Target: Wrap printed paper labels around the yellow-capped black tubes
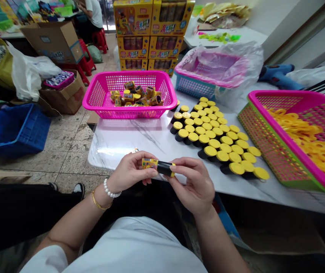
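Between my two hands, at the table's near edge, lies a small black tube [164,168] held sideways, with a yellow cap at its right end. A printed yellow sleeve [150,163] covers its left end. My left hand [132,170] is closed on the sleeve, thumb along the front. The fingertips of my right hand [192,182] pinch the cap end. To the right on the table stand many black tubes with yellow caps [210,125], packed upright in rows. Beyond my hands, a pink basket [129,112] contains a pile of sleeved tubes [136,94].
At the right, a pink and green basket [278,151] holds yellow rings [318,144]. A bag-lined basket [199,85] and stacked yellow boxes [151,34] stand at the back. A blue crate [14,129] sits on the floor at left. A person [94,15] sits far off.
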A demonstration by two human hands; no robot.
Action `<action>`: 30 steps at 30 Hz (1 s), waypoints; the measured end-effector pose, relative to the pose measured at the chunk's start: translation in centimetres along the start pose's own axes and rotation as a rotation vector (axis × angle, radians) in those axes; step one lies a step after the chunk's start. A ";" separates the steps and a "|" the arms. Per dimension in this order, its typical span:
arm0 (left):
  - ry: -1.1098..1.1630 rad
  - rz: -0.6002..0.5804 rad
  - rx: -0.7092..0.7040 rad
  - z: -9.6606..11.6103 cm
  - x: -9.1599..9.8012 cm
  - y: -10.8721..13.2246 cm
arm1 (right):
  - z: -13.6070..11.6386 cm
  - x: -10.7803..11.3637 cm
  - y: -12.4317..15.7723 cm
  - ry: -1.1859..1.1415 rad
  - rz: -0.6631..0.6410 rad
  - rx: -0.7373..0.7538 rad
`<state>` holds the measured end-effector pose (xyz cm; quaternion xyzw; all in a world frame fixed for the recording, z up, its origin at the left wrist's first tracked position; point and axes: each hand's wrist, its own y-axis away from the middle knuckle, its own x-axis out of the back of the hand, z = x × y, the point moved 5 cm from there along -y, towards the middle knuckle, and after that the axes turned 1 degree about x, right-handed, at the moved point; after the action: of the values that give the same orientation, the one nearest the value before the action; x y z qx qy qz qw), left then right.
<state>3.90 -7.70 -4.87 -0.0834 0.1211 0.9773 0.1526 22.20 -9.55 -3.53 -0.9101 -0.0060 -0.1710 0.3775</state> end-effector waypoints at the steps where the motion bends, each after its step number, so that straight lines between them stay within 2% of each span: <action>1: -0.019 0.010 -0.013 0.1 0.1 0.0 | -0.2 0.0 -0.2 0.013 -0.015 0.033; 4: -0.105 0.066 -0.125 0.5 0.2 -0.1 | -0.6 -0.6 -0.4 0.009 -0.078 0.040; 9: -0.197 0.074 -0.246 0.3 -0.3 0.1 | 0.4 -2.1 0.8 -0.106 -0.066 -0.262; 12: -0.157 0.079 -0.220 -0.1 0.3 0.4 | 0.6 -2.2 1.5 -0.110 -0.027 -0.295; 16: -0.120 0.000 -0.148 0.0 0.6 0.5 | 0.5 -2.4 1.6 -0.172 -0.059 -0.283; 21: -0.204 -0.029 -0.192 1.3 0.1 -0.1 | 0.8 -3.1 1.9 -0.262 0.018 -0.494; 25: -0.056 -0.036 -0.081 0.8 0.0 -0.7 | 0.2 -2.7 1.4 -0.215 0.005 -0.359; 28: -0.005 -0.038 -0.049 0.4 0.2 -0.6 | -0.3 -2.1 1.0 -0.128 -0.020 -0.225; 30: -0.006 -0.042 -0.043 0.2 0.3 -0.5 | -0.4 -1.6 1.0 -0.074 0.006 -0.193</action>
<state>3.70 -7.11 -4.83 -0.0860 0.0979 0.9765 0.1718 20.69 -10.32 -4.48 -0.9479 -0.0010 -0.1358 0.2882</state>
